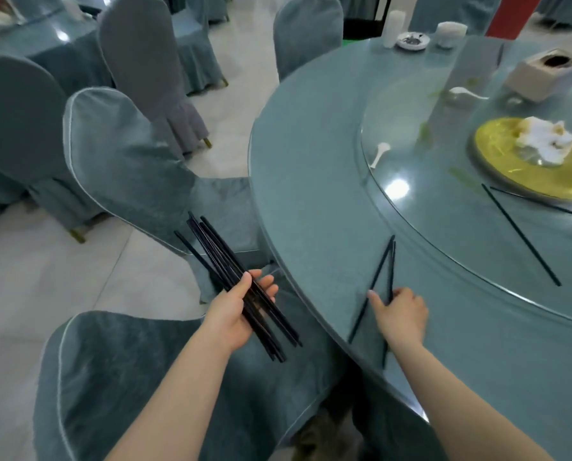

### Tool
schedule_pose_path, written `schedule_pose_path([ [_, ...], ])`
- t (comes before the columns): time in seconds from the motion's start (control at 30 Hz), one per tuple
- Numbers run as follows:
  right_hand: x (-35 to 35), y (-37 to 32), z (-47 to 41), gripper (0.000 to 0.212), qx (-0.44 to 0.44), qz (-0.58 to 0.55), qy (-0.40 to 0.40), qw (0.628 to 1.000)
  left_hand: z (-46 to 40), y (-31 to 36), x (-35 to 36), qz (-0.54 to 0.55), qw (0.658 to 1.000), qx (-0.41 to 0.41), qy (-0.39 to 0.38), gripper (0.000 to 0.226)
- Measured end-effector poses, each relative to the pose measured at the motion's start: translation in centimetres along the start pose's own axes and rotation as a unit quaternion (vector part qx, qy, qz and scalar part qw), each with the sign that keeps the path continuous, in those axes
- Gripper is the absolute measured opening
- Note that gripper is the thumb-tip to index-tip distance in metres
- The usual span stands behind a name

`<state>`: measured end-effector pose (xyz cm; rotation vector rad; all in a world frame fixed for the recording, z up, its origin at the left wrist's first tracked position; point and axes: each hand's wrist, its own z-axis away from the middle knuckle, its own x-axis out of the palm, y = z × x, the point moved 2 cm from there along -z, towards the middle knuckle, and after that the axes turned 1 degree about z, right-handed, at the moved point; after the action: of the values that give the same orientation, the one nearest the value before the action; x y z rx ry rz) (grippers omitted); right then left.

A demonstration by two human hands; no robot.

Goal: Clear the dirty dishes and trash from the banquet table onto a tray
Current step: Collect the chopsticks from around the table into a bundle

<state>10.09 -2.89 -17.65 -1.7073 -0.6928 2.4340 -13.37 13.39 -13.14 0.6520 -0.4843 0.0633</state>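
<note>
My left hand (241, 307) holds a bundle of several black chopsticks (225, 264) over the chairs, left of the round blue-grey banquet table (311, 194). My right hand (401, 317) rests on the table's near edge with its fingers closing around a pair of black chopsticks (382, 267) that lie in a narrow V. Another pair of black chopsticks (520, 234) lies on the glass turntable (411, 181). A yellow plate (510, 161) with a crumpled white napkin (544, 138) sits on the turntable at the right.
Two white spoons (379, 154) (465, 92) lie on the turntable. A white box (540, 73), an ashtray (412, 39), a white cup (451, 33) and a white roll (392, 28) stand at the far side. Covered chairs (128, 168) crowd the table's left; tiled floor beyond.
</note>
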Motion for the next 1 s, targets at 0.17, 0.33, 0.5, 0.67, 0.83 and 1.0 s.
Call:
schedule_pose_path([
  [0.17,2.0,-3.2,-0.1,0.039,-0.054,0.001,-0.060,0.997,-0.6,0.3,-0.6,0.013,1.000,0.000,0.025,0.023],
  [0.33,0.8,-2.4,-0.1,0.018,-0.051,0.054,-0.128,0.989,-0.1,0.4,-0.7,0.016,1.000,-0.002,0.027,0.023],
  [0.5,-0.1,-2.1,1.7,0.014,-0.057,0.108,-0.175,0.977,1.3,0.0,-0.8,0.008,1.000,-0.005,0.008,0.023],
  [0.67,-2.0,-3.1,5.2,0.028,-0.079,-0.020,-0.144,0.986,3.4,-0.2,-0.3,0.003,1.000,-0.007,0.000,0.021],
  [0.83,-5.5,-6.3,9.9,0.019,-0.133,-0.172,-0.090,0.972,5.8,-0.4,1.3,0.009,1.000,-0.001,-0.002,0.026],
  [1.0,-7.8,-8.3,14.1,0.031,-0.147,-0.256,-0.113,0.949,8.2,0.0,2.6,-0.014,0.999,0.000,-0.049,0.037],
])
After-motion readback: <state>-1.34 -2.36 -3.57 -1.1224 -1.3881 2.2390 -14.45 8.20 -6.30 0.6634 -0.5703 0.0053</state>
